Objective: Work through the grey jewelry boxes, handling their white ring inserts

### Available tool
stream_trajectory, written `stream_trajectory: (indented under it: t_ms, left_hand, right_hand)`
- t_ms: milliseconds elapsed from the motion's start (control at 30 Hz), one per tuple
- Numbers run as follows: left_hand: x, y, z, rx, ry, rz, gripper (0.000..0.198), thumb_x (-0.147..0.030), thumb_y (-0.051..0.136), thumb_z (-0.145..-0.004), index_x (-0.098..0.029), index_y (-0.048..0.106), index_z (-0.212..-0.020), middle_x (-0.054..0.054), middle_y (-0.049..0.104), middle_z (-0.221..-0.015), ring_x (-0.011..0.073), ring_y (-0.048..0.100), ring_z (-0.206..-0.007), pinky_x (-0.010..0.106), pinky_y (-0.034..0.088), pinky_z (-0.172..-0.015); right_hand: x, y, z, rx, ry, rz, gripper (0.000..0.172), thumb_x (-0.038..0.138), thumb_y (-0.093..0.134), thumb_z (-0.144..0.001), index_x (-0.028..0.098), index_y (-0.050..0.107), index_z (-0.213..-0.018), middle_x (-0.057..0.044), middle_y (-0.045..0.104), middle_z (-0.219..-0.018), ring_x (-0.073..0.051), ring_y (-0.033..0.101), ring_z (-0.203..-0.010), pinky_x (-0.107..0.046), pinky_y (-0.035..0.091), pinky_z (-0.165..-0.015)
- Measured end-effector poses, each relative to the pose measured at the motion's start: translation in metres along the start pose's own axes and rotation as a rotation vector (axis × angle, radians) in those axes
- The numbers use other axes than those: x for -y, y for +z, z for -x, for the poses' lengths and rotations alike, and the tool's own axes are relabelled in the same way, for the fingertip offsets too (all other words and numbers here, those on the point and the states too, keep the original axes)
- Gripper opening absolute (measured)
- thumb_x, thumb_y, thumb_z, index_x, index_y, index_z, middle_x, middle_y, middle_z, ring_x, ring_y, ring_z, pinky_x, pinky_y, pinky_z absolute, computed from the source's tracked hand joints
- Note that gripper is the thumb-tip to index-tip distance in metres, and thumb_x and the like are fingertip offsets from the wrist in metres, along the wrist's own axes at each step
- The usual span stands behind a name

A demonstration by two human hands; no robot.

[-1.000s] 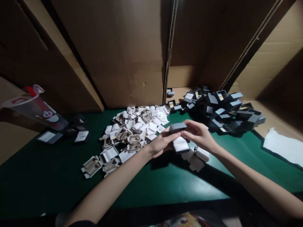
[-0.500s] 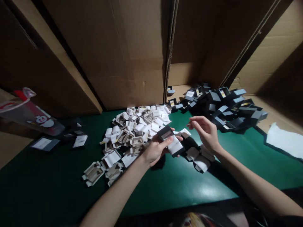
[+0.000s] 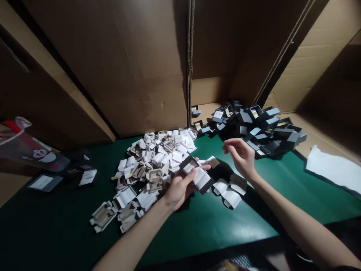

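Observation:
My left hand [image 3: 180, 188] grips a small black box [image 3: 207, 187] with a white insert in it, the thumb pressing on the white part. The box is tilted above the green table. To the right, my right hand [image 3: 241, 156] is raised with its fingers loosely bent and thumb apart; nothing shows in it. Folded white card pieces [image 3: 231, 194] lie below and between the hands. A large heap of white card inserts [image 3: 162, 154] spreads to the left, beyond my left hand.
Many black boxes [image 3: 262, 130] are piled at the back right. A white sheet [image 3: 329, 169] lies at the right. At the left are a plastic cup [image 3: 34, 150] with a red straw and several black boxes [image 3: 46, 182]. Cardboard walls [image 3: 141, 75] stand behind the green table [image 3: 203, 233].
The view has shifted, so most things sit further left in the picture. My left hand still holds the black box. My right hand stays raised beside it, with little visible change.

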State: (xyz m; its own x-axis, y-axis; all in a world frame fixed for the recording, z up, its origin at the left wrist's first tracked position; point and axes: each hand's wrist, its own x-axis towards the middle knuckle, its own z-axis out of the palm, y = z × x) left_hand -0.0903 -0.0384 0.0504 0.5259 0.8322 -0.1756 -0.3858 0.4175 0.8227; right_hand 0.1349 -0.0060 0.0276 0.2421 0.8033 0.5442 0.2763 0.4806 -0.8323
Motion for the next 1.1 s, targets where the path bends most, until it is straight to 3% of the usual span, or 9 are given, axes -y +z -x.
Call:
stream_trajectory:
  t_ms: [200,367,467,667,900,1100]
  left_hand:
    - [0.004,-0.002,-0.003,-0.058,0.008,-0.045,0.054,-0.024,0.074,-0.075,-0.02,0.049,-0.123,0.012,0.061,-0.122,0.0246,0.066,-0.094,0.041,0.059,-0.074]
    - [0.009,-0.001,-0.002,-0.047,-0.002,-0.044,0.048,-0.021,0.073,-0.076,-0.022,0.048,-0.118,0.011,0.061,-0.121,0.0236,0.066,-0.095,0.037,0.058,-0.073]
    - [0.011,0.002,-0.001,-0.033,-0.033,-0.047,0.048,-0.02,0.072,-0.077,-0.021,0.047,-0.118,0.011,0.06,-0.12,0.024,0.065,-0.097,0.034,0.058,-0.072]
    - [0.012,0.001,-0.004,-0.022,-0.043,-0.035,0.047,-0.032,0.07,-0.079,-0.02,0.048,-0.119,0.009,0.064,-0.103,0.0257,0.068,-0.083,0.038,0.058,-0.065]
    - [0.012,0.0,-0.002,0.086,0.006,-0.306,0.039,-0.03,0.07,-0.079,-0.016,0.052,-0.11,0.008,0.066,-0.097,0.0189,0.066,-0.082,0.03,0.053,-0.073]
    - [0.019,-0.003,-0.004,0.069,-0.106,-0.109,0.046,-0.028,0.067,-0.079,-0.017,0.046,-0.118,0.012,0.066,-0.105,0.0193,0.066,-0.071,0.035,0.056,-0.064]
  right_hand:
    - [-0.002,-0.017,-0.008,-0.011,-0.128,0.119,0.011,0.025,0.054,-0.087,0.021,0.061,-0.093,-0.003,0.064,-0.075,-0.015,0.061,-0.063,-0.029,0.051,-0.058]
    - [0.004,-0.015,-0.006,0.159,-0.364,0.28,0.015,0.013,0.051,-0.085,0.02,0.061,-0.093,-0.001,0.064,-0.071,-0.013,0.061,-0.062,-0.026,0.049,-0.059]
    - [0.005,-0.01,-0.005,0.193,-0.439,0.341,0.016,0.01,0.049,-0.085,0.019,0.06,-0.091,0.0,0.063,-0.066,-0.012,0.059,-0.057,-0.024,0.047,-0.056]
    - [0.003,-0.007,-0.003,0.245,-0.368,0.353,0.014,0.012,0.048,-0.085,0.018,0.059,-0.091,0.001,0.061,-0.062,-0.011,0.057,-0.054,-0.022,0.045,-0.054]
    - [-0.002,-0.011,-0.001,0.378,-0.23,0.368,0.015,0.014,0.048,-0.084,0.019,0.059,-0.094,0.0,0.063,-0.067,-0.012,0.057,-0.058,-0.022,0.043,-0.055]
    - [-0.02,-0.012,-0.005,0.517,-0.062,0.472,0.014,0.021,0.049,-0.085,0.017,0.061,-0.09,-0.002,0.064,-0.07,-0.013,0.055,-0.058,-0.024,0.041,-0.055]
